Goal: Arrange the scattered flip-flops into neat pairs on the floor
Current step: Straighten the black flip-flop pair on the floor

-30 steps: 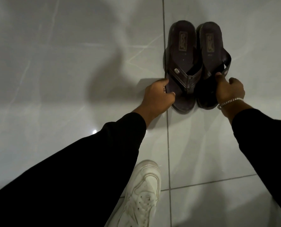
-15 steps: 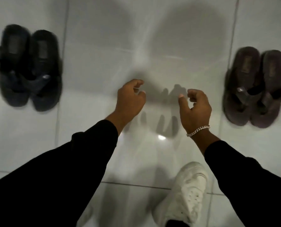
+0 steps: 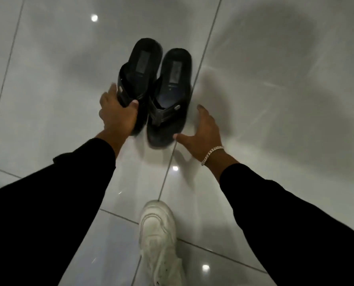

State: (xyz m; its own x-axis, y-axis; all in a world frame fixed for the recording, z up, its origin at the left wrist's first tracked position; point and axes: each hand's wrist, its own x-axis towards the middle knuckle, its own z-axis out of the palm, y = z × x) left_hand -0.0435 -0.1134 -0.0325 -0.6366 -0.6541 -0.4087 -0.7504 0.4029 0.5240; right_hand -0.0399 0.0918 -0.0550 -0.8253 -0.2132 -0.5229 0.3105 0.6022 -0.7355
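Two black flip-flops lie side by side on the glossy white tile floor, toes toward me. My left hand [image 3: 117,114] grips the left black flip-flop [image 3: 140,75] by its strap and outer edge, thumb over the strap. The right black flip-flop [image 3: 172,93] touches it. My right hand [image 3: 201,133] is spread open beside that flip-flop's toe end, thumb tip against its edge, holding nothing. A silver bracelet sits on my right wrist. The brown pair is out of view.
My white sneaker [image 3: 158,236] stands on the tiles just below the hands. Grout lines cross the tile floor [image 3: 275,100], and dark shadows and small light reflections fall on it.
The view swung left from the brown pair to the black pair. Both hands, empty half a second ago, reached the black flip-flops; the left hand took hold of the left one.
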